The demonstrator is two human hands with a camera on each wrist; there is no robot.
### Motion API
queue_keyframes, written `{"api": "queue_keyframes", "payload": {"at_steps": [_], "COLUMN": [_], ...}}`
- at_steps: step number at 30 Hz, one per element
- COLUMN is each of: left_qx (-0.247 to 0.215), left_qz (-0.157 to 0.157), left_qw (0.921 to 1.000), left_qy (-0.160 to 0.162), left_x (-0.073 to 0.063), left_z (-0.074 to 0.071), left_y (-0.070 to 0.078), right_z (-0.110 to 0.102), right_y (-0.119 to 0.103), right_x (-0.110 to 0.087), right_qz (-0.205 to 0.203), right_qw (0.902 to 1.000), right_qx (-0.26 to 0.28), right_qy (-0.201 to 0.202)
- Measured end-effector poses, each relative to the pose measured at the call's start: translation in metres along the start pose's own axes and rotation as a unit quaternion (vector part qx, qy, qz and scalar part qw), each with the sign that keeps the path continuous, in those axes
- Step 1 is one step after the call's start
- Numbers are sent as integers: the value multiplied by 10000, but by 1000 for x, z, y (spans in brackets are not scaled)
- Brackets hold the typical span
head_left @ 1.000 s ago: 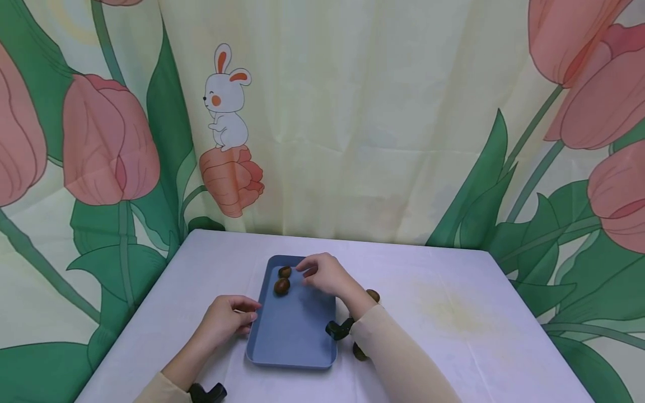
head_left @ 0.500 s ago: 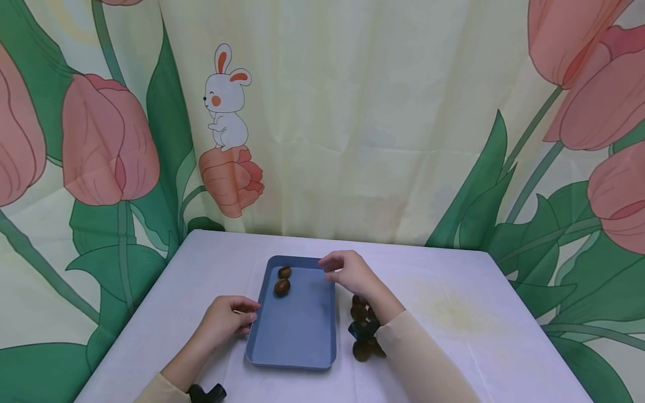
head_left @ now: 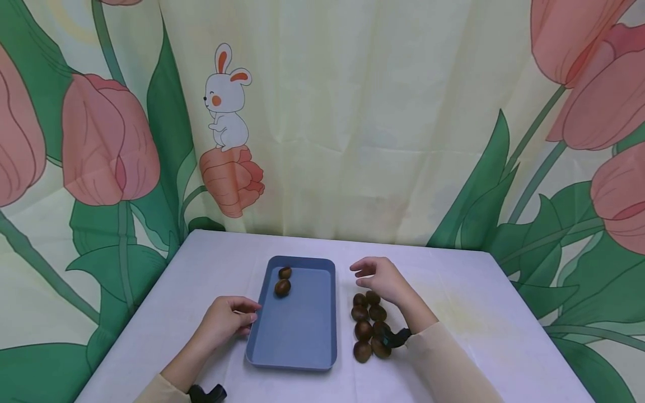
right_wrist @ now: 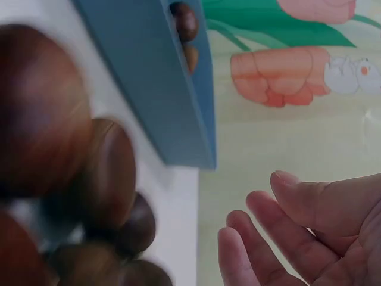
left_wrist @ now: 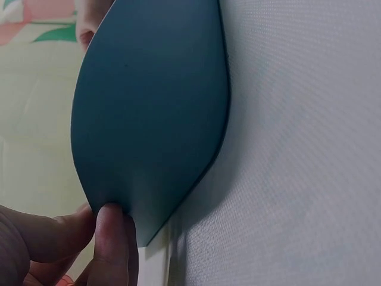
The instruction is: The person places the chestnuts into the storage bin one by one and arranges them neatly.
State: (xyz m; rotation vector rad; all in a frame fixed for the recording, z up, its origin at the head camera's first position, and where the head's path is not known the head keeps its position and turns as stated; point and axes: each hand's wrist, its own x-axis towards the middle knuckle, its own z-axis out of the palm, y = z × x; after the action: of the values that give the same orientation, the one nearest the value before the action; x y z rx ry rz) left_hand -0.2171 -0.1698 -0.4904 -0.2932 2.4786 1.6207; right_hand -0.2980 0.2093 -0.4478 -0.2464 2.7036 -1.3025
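A blue-grey rectangular tray [head_left: 291,336] lies on the table with two brown chestnuts [head_left: 282,287] near its far left corner. At the tray's left side my left hand [head_left: 229,320] holds the edge; in the left wrist view its thumb and fingers [left_wrist: 111,238] meet at the rim. My right hand [head_left: 383,278] hovers beyond a cluster of chestnuts [head_left: 363,330] on the cloth right of the tray. Its fingers are loosely bent and hold nothing, as the right wrist view shows of the hand [right_wrist: 309,232]. The clustered chestnuts [right_wrist: 41,113] loom large and blurred there.
A white cloth covers the table [head_left: 468,347], its far edge close to a curtain [head_left: 353,140] printed with tulips and a rabbit. Black wrist mounts [head_left: 208,393] sit at both cuffs, the right one overlapping some chestnuts in the head view.
My right hand has moved from over the tray to the right, past its rim, uncovering the chestnut cluster. My left hand and the two chestnuts in the tray have stayed put.
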Motion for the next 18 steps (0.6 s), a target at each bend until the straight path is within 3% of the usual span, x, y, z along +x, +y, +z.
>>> {"api": "queue_keyframes", "payload": {"at_steps": [10, 18], "left_qx": [-71, -160], "left_qz": [65, 95], "left_qw": [10000, 9998], "left_qy": [-15, -38], "left_x": [-1, -1], "left_z": [-1, -1], "left_y": [0, -1], "right_z": [-14, -16], "right_y": [36, 53], "right_x": [-11, -16], "right_qz": [88, 172], "right_qw": [9993, 9995], "right_qx": [-354, -110], "right_qy": [36, -232]}}
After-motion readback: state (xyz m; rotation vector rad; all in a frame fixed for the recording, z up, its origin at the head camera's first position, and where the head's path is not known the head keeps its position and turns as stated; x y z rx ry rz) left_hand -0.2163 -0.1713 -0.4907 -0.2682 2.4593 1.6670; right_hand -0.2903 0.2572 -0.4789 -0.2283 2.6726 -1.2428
